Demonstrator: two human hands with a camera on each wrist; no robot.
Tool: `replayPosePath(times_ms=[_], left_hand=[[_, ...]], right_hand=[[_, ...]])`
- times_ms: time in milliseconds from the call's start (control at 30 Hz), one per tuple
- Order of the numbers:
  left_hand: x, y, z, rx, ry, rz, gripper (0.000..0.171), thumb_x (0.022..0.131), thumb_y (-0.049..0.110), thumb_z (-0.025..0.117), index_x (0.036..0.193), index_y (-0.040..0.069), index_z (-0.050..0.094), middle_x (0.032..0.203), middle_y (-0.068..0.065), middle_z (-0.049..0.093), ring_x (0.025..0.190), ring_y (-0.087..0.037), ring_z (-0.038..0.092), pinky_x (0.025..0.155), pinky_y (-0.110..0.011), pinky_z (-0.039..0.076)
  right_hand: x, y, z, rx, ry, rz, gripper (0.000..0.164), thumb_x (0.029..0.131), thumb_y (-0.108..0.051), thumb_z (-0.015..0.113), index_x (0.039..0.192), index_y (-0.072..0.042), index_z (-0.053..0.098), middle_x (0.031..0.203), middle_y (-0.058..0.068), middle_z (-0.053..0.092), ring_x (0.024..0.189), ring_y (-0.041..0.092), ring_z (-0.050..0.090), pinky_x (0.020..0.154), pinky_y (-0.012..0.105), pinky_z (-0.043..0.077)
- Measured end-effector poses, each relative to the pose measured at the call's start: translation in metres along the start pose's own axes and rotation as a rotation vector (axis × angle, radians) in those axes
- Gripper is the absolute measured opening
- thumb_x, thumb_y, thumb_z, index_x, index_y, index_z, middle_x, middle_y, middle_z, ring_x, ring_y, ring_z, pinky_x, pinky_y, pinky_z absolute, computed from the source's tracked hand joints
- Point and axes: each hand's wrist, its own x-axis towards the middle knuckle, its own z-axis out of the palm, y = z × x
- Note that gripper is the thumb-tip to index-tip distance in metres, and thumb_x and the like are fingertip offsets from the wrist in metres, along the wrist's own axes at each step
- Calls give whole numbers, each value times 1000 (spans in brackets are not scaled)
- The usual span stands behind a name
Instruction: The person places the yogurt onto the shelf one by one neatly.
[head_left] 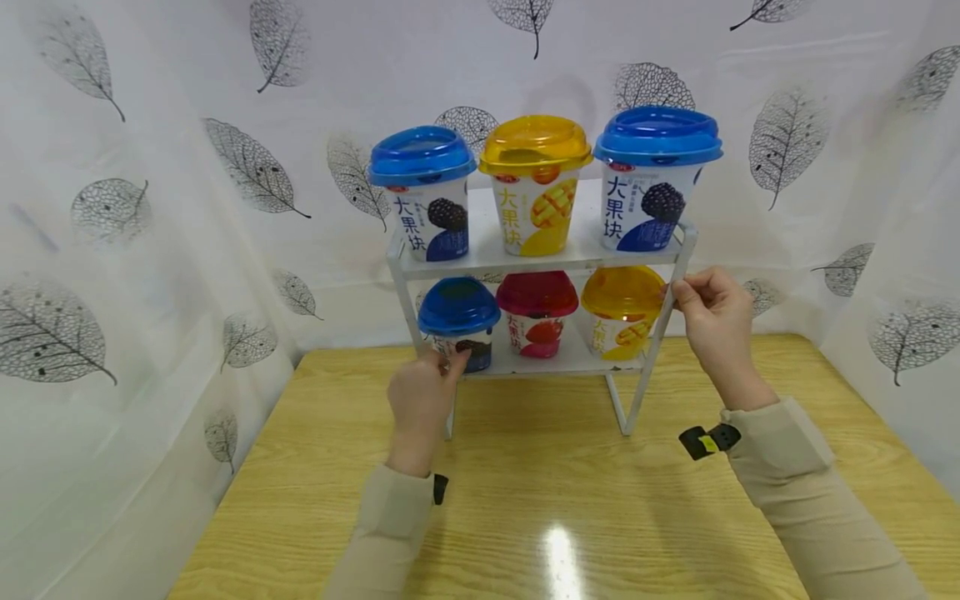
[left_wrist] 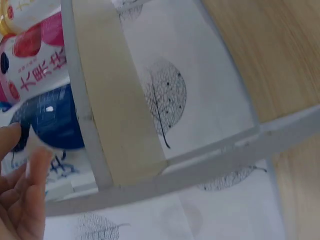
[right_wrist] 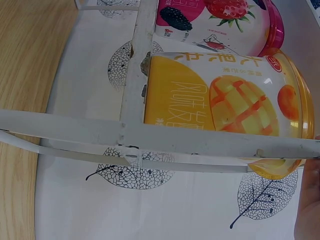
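A white two-tier rack [head_left: 517, 372] holds lidded fruit cups on both shelves. My left hand [head_left: 422, 398] is in front of the lower-left blue-lidded cup [head_left: 459, 307], its extended fingers at the cup's printed front; contact is unclear. In the left wrist view, the fingers of the left hand [left_wrist: 25, 200] are spread and not wrapped around the cup. At the rack's right post [head_left: 651, 371], my right hand [head_left: 716, 321] has its thumb and a fingertip beside the lower yellow-lidded cup [head_left: 624, 292]. Only a sliver of the right hand [right_wrist: 310, 205] shows in the right wrist view.
A red-lidded cup [head_left: 536, 294] sits mid lower shelf. On the upper shelf are a blue-lidded cup [head_left: 422, 158], a yellow-lidded cup [head_left: 535, 150] and another blue-lidded cup [head_left: 657, 137]. The wooden table [head_left: 540, 483] meets leaf-printed white sheeting [head_left: 172, 333] behind and at the sides.
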Motion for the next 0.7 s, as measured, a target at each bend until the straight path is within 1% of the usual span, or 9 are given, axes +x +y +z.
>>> replayPosePath(times_ms=[100, 167, 233, 333, 400, 500, 567, 700], left_hand=[[-1, 6, 4, 37, -25, 27, 45, 75, 40, 68, 49, 6, 53, 41, -3, 46, 32, -13, 37, 30, -22, 27], [-1, 10, 7, 60, -49, 35, 48, 75, 42, 67, 47, 6, 51, 41, -3, 45, 33, -15, 39, 31, -23, 29], [-1, 13, 11, 69, -83, 19, 49, 76, 43, 66, 47, 7, 48, 41, -2, 43, 33, -15, 39, 31, -23, 29], [-2, 16, 16, 56, -102, -13, 50, 76, 42, 66, 46, 8, 45, 41, -2, 40, 33, -15, 38, 31, -23, 27], [-2, 15, 20, 37, -95, -33, 50, 76, 41, 66, 46, 8, 45, 41, -1, 39, 33, -14, 36, 31, -22, 25], [-4, 14, 25, 10, -63, -52, 49, 76, 39, 67, 46, 7, 45, 40, -2, 40, 33, -14, 36, 32, -22, 25], [-4, 14, 27, 10, -46, -59, 49, 76, 39, 67, 46, 7, 47, 41, -3, 42, 33, -16, 39, 31, -23, 26], [-3, 13, 29, 14, -41, -75, 48, 77, 39, 66, 46, 7, 48, 42, -4, 45, 34, -17, 41, 31, -24, 28]], right_hand=[[0, -1, 0, -17, 5, 10, 10, 85, 2, 53, 76, 3, 56, 71, -3, 63, 66, 7, 61, 65, 16, 48], [0, -1, 0, -31, 9, 17, 10, 85, 2, 53, 76, 1, 57, 71, -4, 63, 66, 6, 61, 64, 15, 48], [0, -1, 0, -22, 16, 25, 10, 85, 3, 53, 75, 1, 56, 70, -4, 63, 65, 6, 61, 64, 15, 48], [0, -1, 0, -25, 21, 27, 10, 84, 3, 53, 75, 1, 56, 70, -4, 63, 65, 6, 61, 64, 15, 48], [0, -1, 1, -33, 26, 24, 10, 84, 4, 53, 74, 2, 56, 70, -5, 63, 64, 6, 61, 63, 15, 48], [0, 0, 1, -65, 30, 16, 10, 84, 5, 53, 75, 2, 56, 70, -6, 63, 64, 6, 61, 63, 15, 48], [0, 1, 1, -72, 28, 13, 10, 84, 4, 53, 75, 3, 56, 70, -6, 63, 65, 6, 61, 64, 15, 48], [0, 1, 1, -74, 15, 14, 9, 85, 3, 53, 76, 3, 55, 71, -4, 63, 67, 7, 61, 65, 16, 48]])
